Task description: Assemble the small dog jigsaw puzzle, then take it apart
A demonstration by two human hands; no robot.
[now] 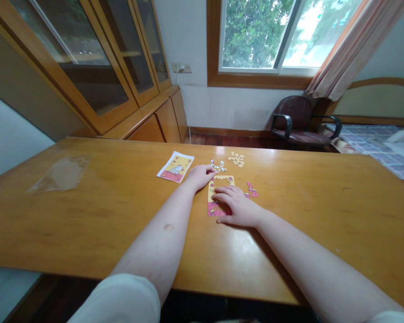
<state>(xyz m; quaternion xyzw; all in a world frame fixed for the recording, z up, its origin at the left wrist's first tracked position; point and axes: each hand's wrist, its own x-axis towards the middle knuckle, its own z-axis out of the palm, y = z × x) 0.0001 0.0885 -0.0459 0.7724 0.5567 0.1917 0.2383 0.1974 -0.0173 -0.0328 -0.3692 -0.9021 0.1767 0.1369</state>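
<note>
A partly assembled jigsaw puzzle, yellow above and pink below, lies on the table with a gap inside its border. My right hand rests over its lower right part, fingers spread and hiding some of it. By the puzzle's upper left corner is my left hand, its fingers curled together; whether a piece is under them is hidden. Loose white-and-patterned puzzle pieces lie just beyond its fingertips. Yellow pieces sit farther back, and pink pieces are right of the puzzle. The reference picture lies left of my left hand.
A clear plastic bag lies on the left of the wooden table. A glass-fronted cabinet stands at the left. Beyond the table are an office chair, a bed and a window.
</note>
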